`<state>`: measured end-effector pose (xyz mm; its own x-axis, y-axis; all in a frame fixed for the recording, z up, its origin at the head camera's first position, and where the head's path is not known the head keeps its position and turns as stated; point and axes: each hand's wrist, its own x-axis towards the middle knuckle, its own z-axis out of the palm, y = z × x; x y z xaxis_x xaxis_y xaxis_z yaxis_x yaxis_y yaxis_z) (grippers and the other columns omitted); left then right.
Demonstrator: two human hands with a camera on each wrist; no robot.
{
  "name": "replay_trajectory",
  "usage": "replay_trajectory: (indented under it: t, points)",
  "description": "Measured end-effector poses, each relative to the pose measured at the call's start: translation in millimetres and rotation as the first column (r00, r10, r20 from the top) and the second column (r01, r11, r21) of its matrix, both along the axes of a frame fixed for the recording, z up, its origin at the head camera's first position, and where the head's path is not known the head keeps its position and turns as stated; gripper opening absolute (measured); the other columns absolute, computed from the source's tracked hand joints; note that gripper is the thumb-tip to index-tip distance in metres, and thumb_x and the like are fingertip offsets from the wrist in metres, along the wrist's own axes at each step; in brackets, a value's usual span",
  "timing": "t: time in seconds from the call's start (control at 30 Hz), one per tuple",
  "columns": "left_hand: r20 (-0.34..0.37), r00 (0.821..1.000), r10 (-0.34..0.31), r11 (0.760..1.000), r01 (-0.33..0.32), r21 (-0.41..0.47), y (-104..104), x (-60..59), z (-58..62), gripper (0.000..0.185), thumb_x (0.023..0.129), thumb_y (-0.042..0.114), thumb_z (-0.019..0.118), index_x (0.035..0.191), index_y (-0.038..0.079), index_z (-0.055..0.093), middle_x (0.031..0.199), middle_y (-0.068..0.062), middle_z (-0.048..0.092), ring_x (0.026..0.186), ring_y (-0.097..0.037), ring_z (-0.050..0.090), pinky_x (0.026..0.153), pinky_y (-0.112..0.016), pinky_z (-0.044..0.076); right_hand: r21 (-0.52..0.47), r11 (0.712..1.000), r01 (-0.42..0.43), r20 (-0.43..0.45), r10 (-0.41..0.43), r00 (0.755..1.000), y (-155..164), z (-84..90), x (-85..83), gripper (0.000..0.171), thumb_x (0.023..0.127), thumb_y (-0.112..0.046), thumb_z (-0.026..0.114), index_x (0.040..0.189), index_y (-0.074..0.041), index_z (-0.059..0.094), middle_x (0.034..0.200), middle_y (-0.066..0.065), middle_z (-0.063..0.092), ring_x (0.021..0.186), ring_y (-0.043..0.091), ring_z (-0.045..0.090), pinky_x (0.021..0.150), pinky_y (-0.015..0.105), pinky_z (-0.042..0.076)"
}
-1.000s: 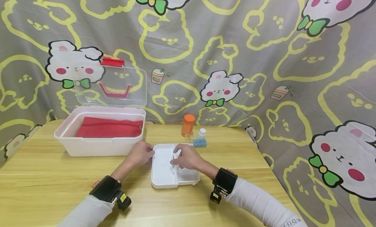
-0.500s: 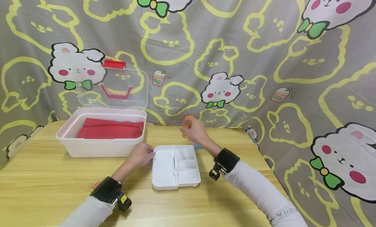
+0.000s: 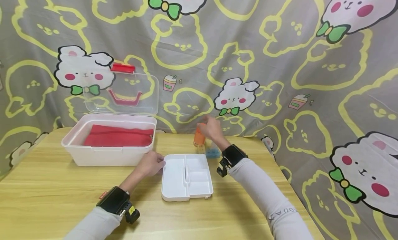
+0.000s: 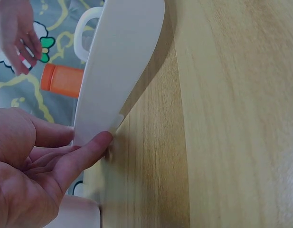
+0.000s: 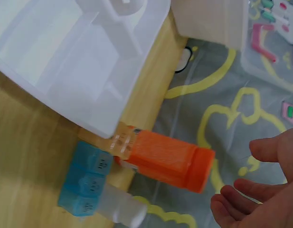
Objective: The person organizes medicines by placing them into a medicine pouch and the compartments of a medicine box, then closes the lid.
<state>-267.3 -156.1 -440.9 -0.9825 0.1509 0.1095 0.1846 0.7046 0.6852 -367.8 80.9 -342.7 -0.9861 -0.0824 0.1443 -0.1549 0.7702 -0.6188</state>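
A white divided tray (image 3: 174, 191) with a small centre handle lies on the wooden table. My left hand (image 3: 159, 162) rests against the tray's left rim, its straight fingers (image 4: 84, 151) touching the tray's (image 4: 122, 66) corner. Behind the tray stands an orange-capped bottle (image 3: 199, 137). My right hand (image 3: 207, 124) hovers just above and beside it, fingers spread and holding nothing. In the right wrist view the right hand (image 5: 241, 172) sits a short gap from the cap of the orange bottle (image 5: 166, 157).
A blue pill box (image 5: 87, 178) and a small white bottle (image 5: 122, 210) sit beside the orange bottle. At back left a white storage box (image 3: 105, 156) holds a red pouch (image 3: 118, 136), its clear lid (image 3: 122, 93) raised. A patterned cloth hangs behind the table.
My right hand left the tray's centre handle and moved back and up to the orange bottle. The left hand stayed on the tray's rim.
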Motion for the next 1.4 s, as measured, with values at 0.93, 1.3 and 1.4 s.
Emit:
replay_trajectory:
  t: [0.93, 1.3, 1.4]
  points:
    - [0.034, 0.999, -0.01, 1.0, 0.01, 0.021, 0, -0.1, 4.0, 0.017, 0.091, 0.003, 0.061, 0.091, -0.004, 0.077, 0.081, -0.013, 0.077, 0.062, -0.015, 0.069, 0.062, -0.027, 0.054, -0.105, 0.989, 0.101, -0.065, -0.108, 0.992, 1, -50.8, -24.1, 0.049, 0.089, -0.028, 0.073, 0.127, -0.001, 0.056, 0.12, 0.019, 0.067, 0.11, 0.036, 0.064, 0.091, 0.046, 0.057]
    - [0.051, 0.999, -0.009, 0.998, 0.006, 0.062, 1, 0.4, 2.1, 0.018, 0.09, 0.001, 0.061, 0.096, -0.007, 0.076, 0.088, -0.019, 0.077, 0.064, -0.02, 0.073, 0.061, -0.028, 0.06, -0.204, 0.977, 0.06, -0.186, -0.099, 0.978, -6, -43.2, -15.5, 0.039, 0.088, -0.031, 0.073, 0.116, -0.004, 0.065, 0.102, 0.011, 0.074, 0.087, 0.028, 0.069, 0.078, 0.043, 0.057]
    - [0.056, 0.998, -0.012, 0.998, 0.008, 0.061, 1, 0.2, 2.2, 0.019, 0.091, 0.002, 0.061, 0.099, -0.008, 0.075, 0.089, -0.02, 0.077, 0.064, -0.02, 0.074, 0.064, -0.03, 0.061, -0.211, 0.977, 0.02, -0.223, -0.068, 0.972, -10, -37.9, -10.9, 0.038, 0.089, -0.033, 0.073, 0.115, -0.006, 0.066, 0.103, 0.009, 0.074, 0.089, 0.027, 0.069, 0.082, 0.044, 0.055]
